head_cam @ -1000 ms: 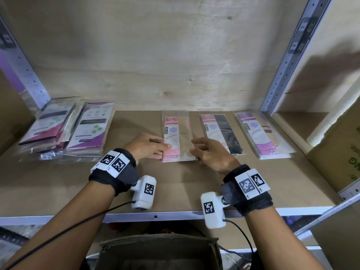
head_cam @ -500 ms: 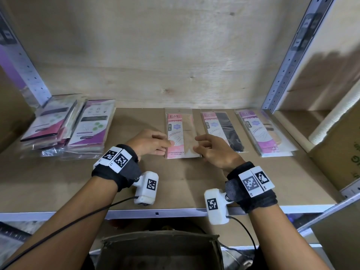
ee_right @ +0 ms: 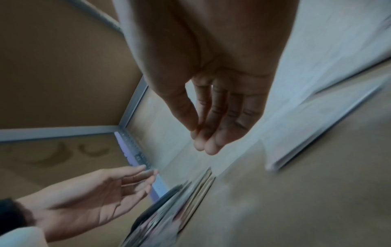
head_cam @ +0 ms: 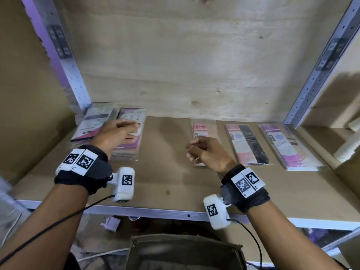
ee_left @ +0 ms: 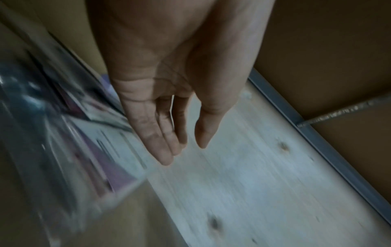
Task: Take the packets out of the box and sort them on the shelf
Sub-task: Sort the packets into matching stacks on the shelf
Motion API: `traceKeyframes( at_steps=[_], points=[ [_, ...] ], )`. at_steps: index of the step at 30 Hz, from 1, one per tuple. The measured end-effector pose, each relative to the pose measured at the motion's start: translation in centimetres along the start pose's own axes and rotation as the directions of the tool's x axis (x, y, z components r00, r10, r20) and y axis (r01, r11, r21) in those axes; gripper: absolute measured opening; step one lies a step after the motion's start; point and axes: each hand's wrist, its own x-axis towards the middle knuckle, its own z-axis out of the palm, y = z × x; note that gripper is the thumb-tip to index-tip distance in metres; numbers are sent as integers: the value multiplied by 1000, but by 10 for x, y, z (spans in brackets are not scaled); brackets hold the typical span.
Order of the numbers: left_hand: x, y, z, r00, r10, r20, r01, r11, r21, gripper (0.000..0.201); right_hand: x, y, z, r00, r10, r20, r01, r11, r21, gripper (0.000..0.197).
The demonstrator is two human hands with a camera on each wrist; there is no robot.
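Along the shelf's (head_cam: 175,184) back edge, packets (head_cam: 245,145) lie sorted; both hands (head_cam: 115,137) are loosely open, empty; the box (head_cam: 183,252) below probably holds more

Shelf (head_cam: 171,184): brown board with a pale metal front edge, plywood back wall. Two stacks of purple-and-white packets (head_cam: 134,121) sit at the far left, side by side against the back, in clear wrap, partly hidden. Three long flat packets lie lengthwise in a row right of centre, each apart from its neighbour: a pink-and-beige packet (head_cam: 202,129) headed "ENE", largely covered; a pink-and-black packet (head_cam: 247,145); a purple-and-white packet (head_cam: 286,147) topping a small pile at far right. Box (head_cam: 185,252): brown, open-topped, below the shelf's front edge; contents not visible.
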Motion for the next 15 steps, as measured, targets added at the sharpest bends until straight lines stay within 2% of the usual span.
traceKeyframes(
  at_steps=[4, 6, 9, 11, 13, 14, 15],
  points=[
    [-5, -4, -48, 987, 20, -162, -24, 999, -24, 10, 24, -20, 51, 994, 10, 113, -9, 1000, -9, 17],
    [-7, -6, -66, 977, 22, -214, -23, 1000, -3, 9, 40, -29, 77, 992, 25, 125, -21, 999, -34, 17],
    [-10, -8, -83, 972, 26, -234, -27, 1000, -1, 8, 68, -36, 113, 992, 71, 102, -68, 997, -38, 6],
    [-13, -11, -89, 973, 35, -227, -30, 999, 28, 11, 89, -36, 134, 991, 104, 85, -98, 992, -77, 22],
    [-15, -14, -93, 978, 51, -200, -31, 994, 102, 11, 105, -34, 149, 984, 159, 85, -142, 973, -181, 51],
    [-16, -16, -95, 980, 59, -188, -33, 989, 143, 11, 111, -33, 154, 976, 192, 99, -168, 963, -213, 60],
    [-17, -17, -97, 981, 68, -184, -34, 983, 182, 12, 116, -30, 159, 968, 219, 123, -189, 957, -220, 60]
  ],
)
